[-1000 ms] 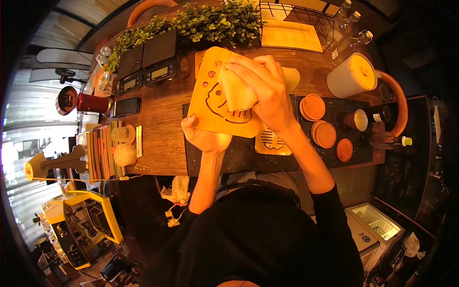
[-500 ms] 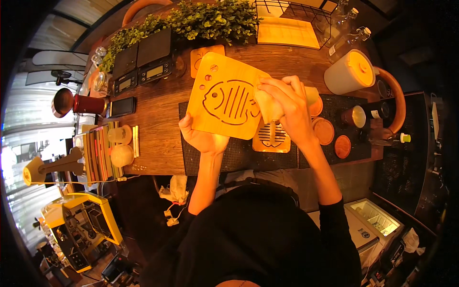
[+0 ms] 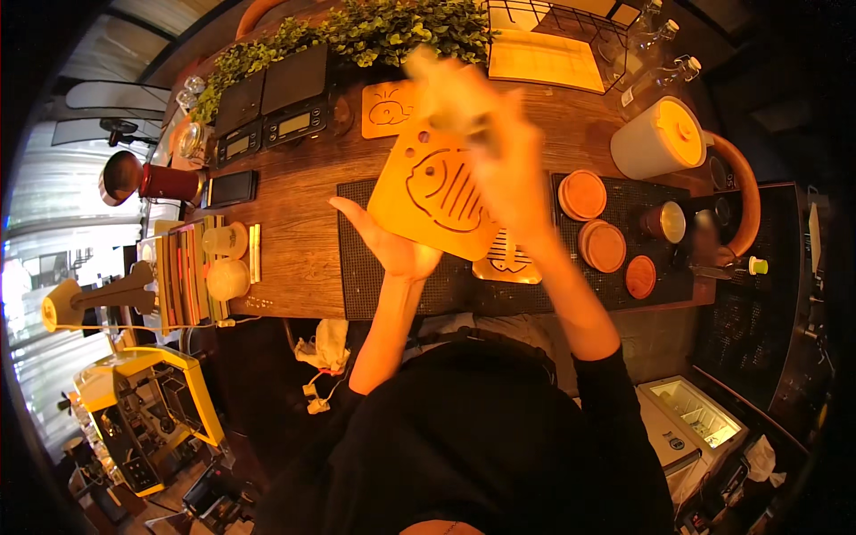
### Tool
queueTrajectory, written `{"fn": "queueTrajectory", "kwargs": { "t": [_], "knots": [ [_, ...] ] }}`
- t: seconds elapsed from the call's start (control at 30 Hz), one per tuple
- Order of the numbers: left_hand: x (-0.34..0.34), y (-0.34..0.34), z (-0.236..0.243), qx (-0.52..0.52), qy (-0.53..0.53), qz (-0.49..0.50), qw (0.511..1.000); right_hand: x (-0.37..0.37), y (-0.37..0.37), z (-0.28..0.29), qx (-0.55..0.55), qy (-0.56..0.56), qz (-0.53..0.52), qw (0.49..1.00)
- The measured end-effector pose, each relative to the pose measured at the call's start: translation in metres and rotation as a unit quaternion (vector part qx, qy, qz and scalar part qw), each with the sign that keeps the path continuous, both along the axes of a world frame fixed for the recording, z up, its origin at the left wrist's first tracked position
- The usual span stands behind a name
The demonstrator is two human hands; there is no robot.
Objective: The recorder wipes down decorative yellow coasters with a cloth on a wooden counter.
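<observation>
A square wooden trivet point(image 3: 392, 205) with a fish cut into it is tilted above the dark mat, supported from below by my left hand point(image 3: 399, 256). The thumb of that hand stands away from the trivet's edge. My right hand point(image 3: 513, 165), smeared by motion, is over the trivet's right side and clasps a pale cloth point(image 3: 437, 85) that reaches past the far edge. Partly hidden below lies another fish-cut wooden trivet point(image 3: 506, 270) on the mat. Beyond the held one, a trivet with a whale outline point(image 3: 385, 111) lies on the table.
Round wooden coasters point(image 3: 602, 245) lie on the black mat point(image 3: 374, 299) at right, near a metal cup point(image 3: 664, 221). A lidded pitcher point(image 3: 660, 138) stands behind them. Scales point(image 3: 290, 102) and green plants point(image 3: 401, 36) line the far left; books point(image 3: 183, 276) stand at left.
My right hand with the cloth has swept from the trivet's right edge up and left across its far part. The trivet has shifted slightly right, and my left thumb has come away from it.
</observation>
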State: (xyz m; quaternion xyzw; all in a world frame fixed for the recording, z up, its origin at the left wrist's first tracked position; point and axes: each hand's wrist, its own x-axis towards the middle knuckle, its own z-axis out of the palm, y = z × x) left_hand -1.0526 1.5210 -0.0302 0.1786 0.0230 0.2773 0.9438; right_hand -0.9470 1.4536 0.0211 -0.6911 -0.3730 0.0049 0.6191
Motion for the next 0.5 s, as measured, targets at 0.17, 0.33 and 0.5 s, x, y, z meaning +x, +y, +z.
{"fn": "queueTrajectory", "kwargs": {
  "t": [0.17,0.33,0.5],
  "knots": [
    [0.008,0.005,-0.006,0.003,0.058,0.1,0.993,-0.042,0.024,-0.031,-0.102,-0.096,0.071,0.988],
    [-0.015,0.016,-0.076,0.151,0.246,0.248,0.925,-0.067,0.008,-0.016,-0.094,-0.083,0.182,0.975],
    [-0.02,0.009,-0.048,0.326,0.477,0.159,0.801,-0.062,-0.015,-0.006,-0.104,-0.075,0.263,0.956]
  ]
}}
